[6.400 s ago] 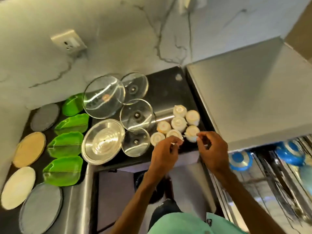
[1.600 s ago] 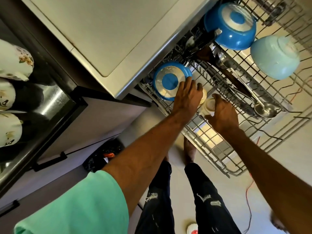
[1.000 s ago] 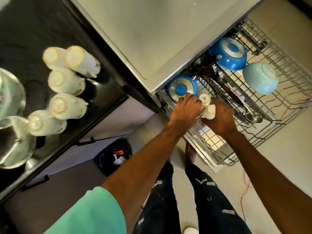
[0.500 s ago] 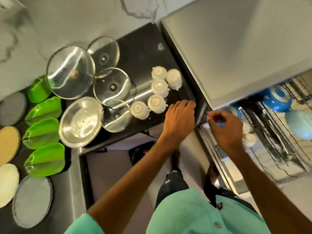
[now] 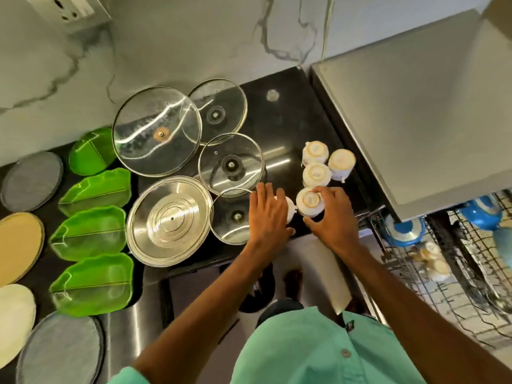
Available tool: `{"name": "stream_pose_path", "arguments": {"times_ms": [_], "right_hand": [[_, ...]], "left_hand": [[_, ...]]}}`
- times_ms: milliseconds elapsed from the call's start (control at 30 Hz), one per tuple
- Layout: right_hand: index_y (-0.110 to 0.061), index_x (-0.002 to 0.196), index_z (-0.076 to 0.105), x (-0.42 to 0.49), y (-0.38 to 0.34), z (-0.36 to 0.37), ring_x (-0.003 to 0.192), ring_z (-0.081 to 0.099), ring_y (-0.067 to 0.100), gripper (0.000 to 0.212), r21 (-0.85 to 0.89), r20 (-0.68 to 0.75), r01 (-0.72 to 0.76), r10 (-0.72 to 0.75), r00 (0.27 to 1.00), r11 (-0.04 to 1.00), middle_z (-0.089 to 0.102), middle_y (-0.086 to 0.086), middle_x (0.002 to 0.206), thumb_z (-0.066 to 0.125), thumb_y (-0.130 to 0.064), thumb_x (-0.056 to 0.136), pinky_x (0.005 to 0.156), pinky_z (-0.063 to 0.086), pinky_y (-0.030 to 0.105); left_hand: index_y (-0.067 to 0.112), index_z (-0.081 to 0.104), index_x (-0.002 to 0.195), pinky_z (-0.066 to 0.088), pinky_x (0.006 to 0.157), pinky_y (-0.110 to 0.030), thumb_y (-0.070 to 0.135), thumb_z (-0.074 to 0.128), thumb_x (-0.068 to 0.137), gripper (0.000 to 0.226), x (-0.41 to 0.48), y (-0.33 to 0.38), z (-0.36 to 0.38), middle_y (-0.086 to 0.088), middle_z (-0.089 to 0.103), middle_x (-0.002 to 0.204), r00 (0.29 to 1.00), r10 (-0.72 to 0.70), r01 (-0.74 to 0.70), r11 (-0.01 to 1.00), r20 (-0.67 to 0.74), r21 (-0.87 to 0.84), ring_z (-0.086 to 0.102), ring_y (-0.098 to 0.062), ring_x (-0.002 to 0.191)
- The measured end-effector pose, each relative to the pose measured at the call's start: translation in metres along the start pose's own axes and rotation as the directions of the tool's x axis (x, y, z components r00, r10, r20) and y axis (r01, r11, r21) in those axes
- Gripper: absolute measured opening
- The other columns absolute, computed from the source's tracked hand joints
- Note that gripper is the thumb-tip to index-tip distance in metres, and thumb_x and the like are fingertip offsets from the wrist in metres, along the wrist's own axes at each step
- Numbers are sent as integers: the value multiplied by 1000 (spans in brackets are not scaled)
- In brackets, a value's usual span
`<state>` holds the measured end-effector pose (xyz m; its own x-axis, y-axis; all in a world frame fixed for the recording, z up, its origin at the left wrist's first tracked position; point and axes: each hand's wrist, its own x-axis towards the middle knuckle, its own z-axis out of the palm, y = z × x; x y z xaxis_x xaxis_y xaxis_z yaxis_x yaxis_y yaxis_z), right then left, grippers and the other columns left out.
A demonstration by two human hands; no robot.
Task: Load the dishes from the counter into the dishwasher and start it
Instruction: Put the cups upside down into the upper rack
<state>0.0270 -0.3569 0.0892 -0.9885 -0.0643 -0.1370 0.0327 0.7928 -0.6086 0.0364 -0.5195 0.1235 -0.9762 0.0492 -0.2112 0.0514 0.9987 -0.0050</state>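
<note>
Head view, read left to right from the steel lid (image 5: pixel 169 220) as landmark. Left of the steel lid: four green leaf-shaped dishes (image 5: pixel 89 235) in a column, then round flat plates (image 5: pixel 17 246) along the left edge of the black counter (image 5: pixel 279 117). Behind and right of the lid: four glass lids (image 5: pixel 156 131), overlapping. Right of the lid, near the counter's front edge: the left hand (image 5: pixel 268 214), fingers spread over an inverted white cup (image 5: pixel 288 210) that is mostly hidden; whether it grips cannot be told. Just beside, the right hand (image 5: pixel 331 217) curls around a second inverted cup (image 5: pixel 309 202). Three more cups (image 5: pixel 315 174) stand behind. Bare counter lies behind those. Far right: the dishwasher (image 5: pixel 415 106) with its rack (image 5: pixel 443 286) pulled out, holding blue pans (image 5: pixel 407 230) and cups.
</note>
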Motion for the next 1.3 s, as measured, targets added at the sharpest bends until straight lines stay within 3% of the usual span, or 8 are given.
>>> {"name": "stream_pose_path", "arguments": {"times_ms": [167,500,600,700,833,967,1167,1300], "right_hand": [[-26,143,45,9,1,13,118,48,30,87,-162,-3,-37,37,999,986,44,9,128,90,-35,69,84,53,43],[-35,139,36,2,19,20,120,57,19,87,65,7,-45,45,999,997,58,-6,127,86,-47,69,89,56,45],[-40,135,39,-8,30,9,117,57,13,82,148,-20,-57,61,998,987,58,-12,123,81,-58,67,87,58,43],[-38,136,41,-27,41,-13,118,57,12,81,217,-104,-75,99,990,973,59,-11,124,84,-54,68,91,55,37],[-33,135,45,-51,60,-51,120,58,11,79,298,-231,-69,142,962,952,61,-10,125,89,-43,70,97,54,37],[-30,128,49,-78,97,-92,109,60,9,72,323,-345,-92,208,915,942,60,-13,116,89,-45,70,89,58,42],[-30,130,50,-136,195,-126,109,63,14,76,295,-454,-181,304,837,938,64,-10,120,86,-54,68,87,57,42],[-26,124,51,-182,271,-131,103,64,20,73,285,-436,-265,371,820,921,65,-7,114,87,-43,64,81,55,40]], "left_hand": [[15,52,134,16,120,-50,56,79,72,78,21,-5,8,-22,35,153,996,62,-70,986,62,148,18,-41,148],[12,54,131,14,123,-47,36,80,74,67,20,-6,11,-14,42,148,995,97,-97,991,7,87,18,-36,147],[13,55,135,15,123,-47,41,83,72,75,9,1,-2,-13,41,150,995,92,-91,995,-25,45,18,-35,149],[15,61,131,18,120,-48,47,85,66,77,-1,17,-22,-13,45,149,989,123,-123,992,-85,7,23,-35,147],[16,56,133,26,115,-42,55,73,72,75,-10,57,-48,-8,51,141,974,190,-205,971,-120,-125,38,-29,138],[23,48,133,46,93,-37,53,75,76,70,-15,116,-59,0,59,126,983,183,-178,930,-14,-320,59,-22,115],[23,47,135,51,91,-47,57,79,70,80,-36,233,-29,-2,57,130,965,261,-245,929,19,-277,62,-32,110],[21,45,138,52,90,-45,62,77,71,84,-56,316,11,-3,57,132,933,356,-336,914,50,-226,63,-33,112]]}}
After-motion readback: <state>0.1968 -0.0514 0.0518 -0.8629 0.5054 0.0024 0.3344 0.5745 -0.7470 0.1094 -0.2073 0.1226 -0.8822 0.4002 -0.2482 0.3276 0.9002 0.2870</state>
